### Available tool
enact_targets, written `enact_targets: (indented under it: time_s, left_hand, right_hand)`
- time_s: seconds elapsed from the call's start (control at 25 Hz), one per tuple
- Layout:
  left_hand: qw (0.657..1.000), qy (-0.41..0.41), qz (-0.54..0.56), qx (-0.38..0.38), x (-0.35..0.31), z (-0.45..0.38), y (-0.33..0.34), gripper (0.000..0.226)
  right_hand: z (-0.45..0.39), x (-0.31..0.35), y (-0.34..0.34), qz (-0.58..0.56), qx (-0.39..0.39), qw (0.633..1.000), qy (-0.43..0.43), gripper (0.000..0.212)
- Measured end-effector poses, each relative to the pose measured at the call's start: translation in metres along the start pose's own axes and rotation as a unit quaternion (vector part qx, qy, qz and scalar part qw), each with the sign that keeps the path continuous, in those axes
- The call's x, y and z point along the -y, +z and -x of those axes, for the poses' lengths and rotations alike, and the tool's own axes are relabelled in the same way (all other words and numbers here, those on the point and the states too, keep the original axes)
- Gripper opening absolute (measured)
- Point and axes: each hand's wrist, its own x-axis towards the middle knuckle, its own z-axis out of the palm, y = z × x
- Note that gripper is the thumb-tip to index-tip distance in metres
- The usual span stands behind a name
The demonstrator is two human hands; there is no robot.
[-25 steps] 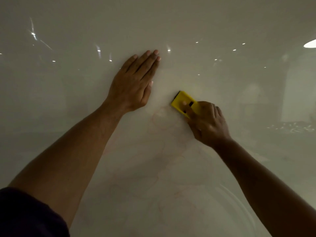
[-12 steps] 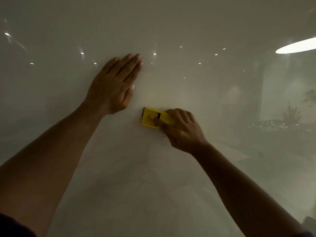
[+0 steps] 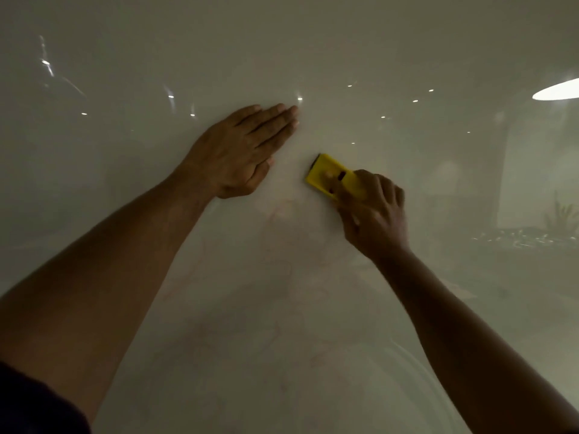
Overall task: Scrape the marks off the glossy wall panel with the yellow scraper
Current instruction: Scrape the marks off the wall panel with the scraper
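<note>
Fingers (image 3: 275, 120) of your left hand (image 3: 238, 151): together, flat on wall panel (image 3: 313, 42), frame centre. Right hand (image 3: 372, 214): gripping yellow scraper (image 3: 326, 175).

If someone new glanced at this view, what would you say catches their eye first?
The yellow scraper stands out at once, the only bright colour, pressed to the glossy wall panel near the middle and gripped by the right hand. Just to its left, the left hand lies flat on the panel, fingers together. Reflected light spots dot the panel above, with a bright oval reflection at the right edge.
</note>
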Motion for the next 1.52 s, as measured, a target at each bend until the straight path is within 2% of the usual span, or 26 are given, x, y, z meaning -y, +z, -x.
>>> enact_targets:
  time_s: [0.04, 0.08, 0.16, 0.2, 0.28, 0.36, 0.44, 0.48, 0.52, 0.56, 0.64, 0.68, 0.72, 0.8, 0.84, 0.88, 0.92, 0.96, 1.04, 1.08, 1.12, 1.2, 1.24, 1.28, 1.44, 1.52]
  left_hand:
    - [1.000, -0.001, 0.003, 0.002, -0.001, 0.000, 0.000, 0.067]
    - [1.000, -0.004, 0.005, 0.003, -0.002, 0.001, 0.000, 0.067]
    - [1.000, -0.012, 0.007, 0.000, -0.004, 0.002, 0.000, 0.068]
    - [1.000, -0.012, 0.010, 0.000, -0.004, 0.002, 0.001, 0.068]
    - [1.000, -0.015, 0.009, -0.001, -0.004, 0.003, 0.002, 0.068]
    - [1.000, -0.023, 0.004, 0.000, -0.005, 0.004, 0.002, 0.067]
    - [0.999, -0.034, 0.010, 0.000, -0.007, 0.007, 0.002, 0.066]
    - [0.999, -0.042, 0.013, -0.001, -0.007, 0.010, 0.001, 0.065]
    - [0.999, -0.049, 0.015, -0.001, -0.006, 0.014, 0.001, 0.064]
    - [0.998, -0.056, 0.015, -0.001, -0.004, 0.019, 0.001, 0.063]
    - [0.997, -0.076, 0.014, -0.006, 0.003, 0.032, 0.002, 0.062]
    - [0.996, -0.088, 0.013, -0.009, 0.008, 0.039, 0.003, 0.062]
    - [0.995, -0.100, 0.013, -0.012, 0.012, 0.045, 0.003, 0.062]
    - [0.993, -0.113, 0.016, -0.014, 0.019, 0.053, 0.003, 0.061]
    - [0.993, -0.117, 0.017, -0.013, 0.021, 0.055, 0.003, 0.061]
    - [0.993, -0.119, 0.018, -0.013, 0.021, 0.056, 0.004, 0.062]
    - [0.992, -0.122, 0.019, -0.013, 0.021, 0.056, 0.004, 0.062]
    - [0.992, -0.124, 0.017, -0.013, 0.020, 0.056, 0.004, 0.061]
    - [0.992, -0.128, 0.015, -0.012, 0.019, 0.056, 0.005, 0.061]
    - [0.992, -0.128, 0.014, -0.011, 0.019, 0.056, 0.005, 0.061]
    - [0.992, -0.127, 0.013, -0.012, 0.019, 0.057, 0.005, 0.061]
    - [0.992, -0.124, 0.013, -0.018, 0.020, 0.057, 0.006, 0.061]
    - [0.992, -0.124, 0.012, -0.022, 0.020, 0.057, 0.007, 0.061]
    - [0.992, -0.125, 0.011, -0.026, 0.019, 0.057, 0.007, 0.061]
    - [0.991, -0.128, 0.006, -0.031, 0.017, 0.058, 0.010, 0.062]
    - [0.991, -0.128, 0.004, -0.034, 0.017, 0.058, 0.011, 0.062]
  right_hand:
    - [-0.001, -0.019, -0.001, 0.017, 0.004, 0.999, 0.031, 0.042]
    - [-0.002, -0.037, 0.000, 0.029, -0.002, 0.988, 0.154, 0.045]
    - [0.001, -0.057, -0.001, 0.027, -0.018, 0.896, 0.442, 0.057]
    - [0.008, -0.050, 0.000, 0.043, -0.007, 0.874, 0.483, 0.060]
    - [0.023, -0.016, 0.006, 0.053, -0.018, 0.919, 0.390, 0.060]
    - [0.037, 0.025, 0.013, -0.002, -0.019, 0.982, 0.186, 0.057]
    - [0.049, 0.050, 0.016, -0.033, 0.000, 0.999, -0.003, 0.051]
    - [0.048, 0.051, 0.015, -0.033, -0.004, 0.998, -0.052, 0.047]
    - [0.044, 0.050, 0.014, -0.023, -0.012, 0.998, -0.055, 0.044]
    - [0.038, 0.049, 0.014, -0.015, -0.023, 1.000, 0.002, 0.043]
    - [0.024, 0.062, 0.019, -0.012, -0.057, 0.975, 0.216, 0.051]
    - [0.020, 0.077, 0.022, -0.028, -0.072, 0.960, 0.270, 0.055]
    - [0.017, 0.097, 0.024, -0.052, -0.074, 0.965, 0.247, 0.055]
    - [0.028, 0.130, 0.027, -0.082, -0.048, 0.995, 0.022, 0.052]
    - [0.031, 0.131, 0.024, -0.073, -0.035, 0.992, -0.099, 0.051]
    - [0.025, 0.118, 0.023, -0.054, -0.034, 0.986, -0.154, 0.051]
    - [0.016, 0.100, 0.023, -0.035, -0.035, 0.990, -0.129, 0.048]
    - [0.006, 0.082, 0.025, -0.020, -0.042, 0.999, -0.013, 0.043]
    - [-0.011, 0.058, 0.022, -0.019, -0.075, 0.953, 0.293, 0.050]
    - [-0.010, 0.057, 0.023, -0.006, -0.072, 0.938, 0.338, 0.055]
    - [-0.005, 0.062, 0.025, -0.001, -0.073, 0.954, 0.289, 0.056]
    - [0.015, 0.080, 0.025, -0.034, -0.052, 0.998, 0.032, 0.049]
    - [0.022, 0.081, 0.024, -0.047, -0.048, 0.994, -0.083, 0.047]
    - [0.025, 0.076, 0.024, -0.046, -0.045, 0.988, -0.139, 0.045]
    - [0.028, 0.069, 0.030, -0.031, -0.087, 0.996, 0.003, 0.044]
    - [0.031, 0.068, 0.032, -0.015, -0.096, 0.995, -0.010, 0.044]
